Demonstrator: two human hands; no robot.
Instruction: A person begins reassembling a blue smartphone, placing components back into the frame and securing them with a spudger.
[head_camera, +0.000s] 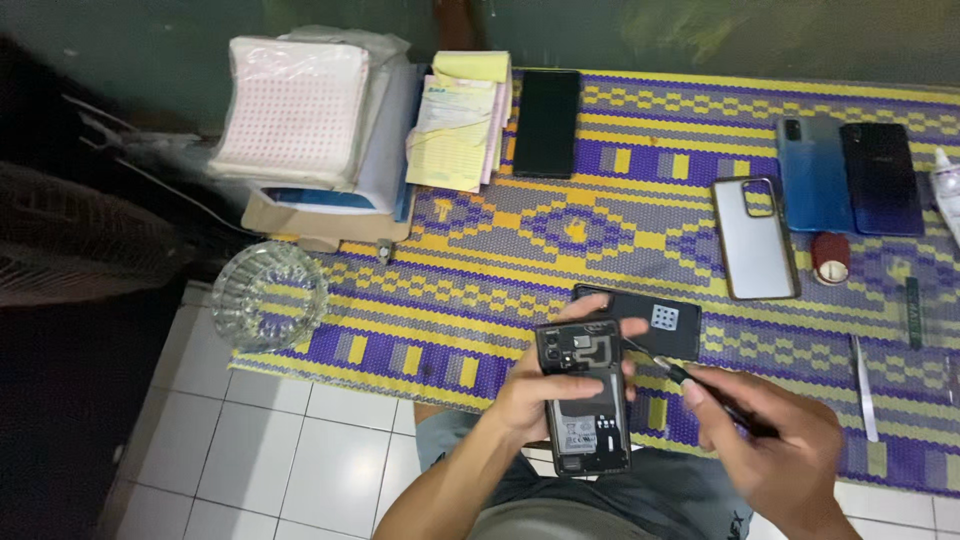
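My left hand (530, 390) grips an opened phone (584, 400) with its back removed, so the battery and circuit parts show. My right hand (775, 440) holds a thin dark screwdriver (690, 382) whose tip points at the upper right edge of the phone. Just behind the phone, a black back cover (665, 325) lies on the purple and yellow woven mat (560, 240).
On the mat lie a black phone (546, 123), a clear phone case (754, 238), a blue phone (812, 172), a dark purple phone (881, 178), a small red item (830, 256) and thin tools (863, 385). Paper stacks (300, 115), receipt books (460, 120) and a glass ashtray (269, 296) sit at left.
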